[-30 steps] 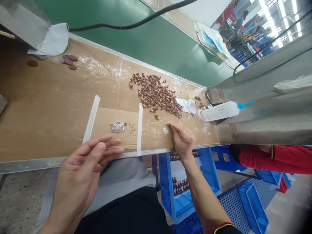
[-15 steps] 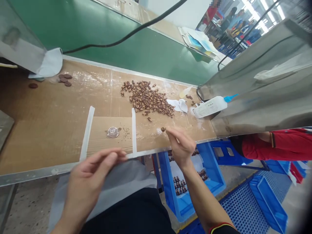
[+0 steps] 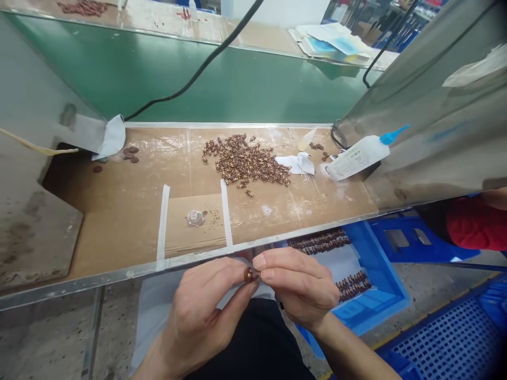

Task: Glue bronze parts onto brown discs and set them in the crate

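My left hand (image 3: 202, 311) and my right hand (image 3: 301, 285) meet over my lap, just below the bench edge. Both pinch one small brown part (image 3: 249, 274) between their fingertips. A heap of the same small brown parts (image 3: 247, 160) lies on the cardboard-covered bench (image 3: 119, 211), well beyond my hands. A small clear dish (image 3: 195, 218) sits between two white tape strips (image 3: 225, 212) near the front edge.
A white glue bottle with a blue tip (image 3: 358, 153) lies at the right by a grey metal housing (image 3: 435, 116). White paper scraps (image 3: 297, 163) and brown discs (image 3: 130, 153) lie on the bench. Blue crates (image 3: 356, 285) with rows of parts stand below. A person's red sleeve (image 3: 475, 221) shows at right.
My right hand lifted a brown part off the bench and drew back to my lap. My left hand closed in to pinch it too. The view tilted up.
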A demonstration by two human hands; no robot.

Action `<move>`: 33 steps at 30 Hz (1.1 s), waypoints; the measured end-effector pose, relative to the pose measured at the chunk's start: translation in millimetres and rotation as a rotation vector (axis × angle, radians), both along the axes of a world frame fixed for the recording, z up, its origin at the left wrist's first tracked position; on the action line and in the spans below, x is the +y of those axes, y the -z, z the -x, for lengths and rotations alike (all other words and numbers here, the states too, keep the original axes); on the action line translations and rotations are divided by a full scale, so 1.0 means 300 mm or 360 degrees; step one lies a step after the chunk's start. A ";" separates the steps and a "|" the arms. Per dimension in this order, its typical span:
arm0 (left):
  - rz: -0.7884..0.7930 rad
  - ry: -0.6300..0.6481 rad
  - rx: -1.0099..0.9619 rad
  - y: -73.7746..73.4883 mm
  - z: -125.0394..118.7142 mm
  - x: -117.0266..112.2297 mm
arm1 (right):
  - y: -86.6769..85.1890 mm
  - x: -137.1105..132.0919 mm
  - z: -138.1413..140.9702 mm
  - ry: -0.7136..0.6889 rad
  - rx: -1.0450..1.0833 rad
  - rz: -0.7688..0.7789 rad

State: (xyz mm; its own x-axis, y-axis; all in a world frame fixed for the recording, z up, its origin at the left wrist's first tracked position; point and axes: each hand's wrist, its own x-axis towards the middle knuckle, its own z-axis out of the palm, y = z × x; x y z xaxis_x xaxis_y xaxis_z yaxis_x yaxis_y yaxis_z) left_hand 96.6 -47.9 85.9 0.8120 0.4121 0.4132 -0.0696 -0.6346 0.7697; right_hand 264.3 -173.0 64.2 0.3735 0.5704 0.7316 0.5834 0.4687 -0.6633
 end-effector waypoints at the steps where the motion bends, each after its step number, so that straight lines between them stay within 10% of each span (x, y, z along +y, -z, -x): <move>1: -0.0015 0.0006 0.0015 -0.001 0.000 -0.002 | 0.002 0.000 -0.001 -0.0011 0.0019 -0.0018; 14: -0.0146 0.0064 0.0110 -0.030 -0.030 -0.003 | 0.029 -0.013 -0.003 0.0000 0.0175 -0.0055; 24: 0.0500 -0.0034 0.0421 -0.063 -0.037 -0.019 | 0.025 -0.032 0.007 0.0033 0.0552 0.0249; 33: 0.0489 -0.0046 0.0456 -0.073 -0.047 -0.008 | 0.011 -0.072 -0.023 0.0129 0.0752 0.0399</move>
State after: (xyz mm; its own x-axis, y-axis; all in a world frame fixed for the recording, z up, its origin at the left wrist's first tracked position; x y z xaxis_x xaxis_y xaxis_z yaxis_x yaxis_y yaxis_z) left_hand 110.7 -50.3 107.7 0.8625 0.5054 0.0266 0.1896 -0.3713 0.9089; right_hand 271.1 -194.6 60.8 0.6787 0.6617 0.3186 0.2222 0.2285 -0.9479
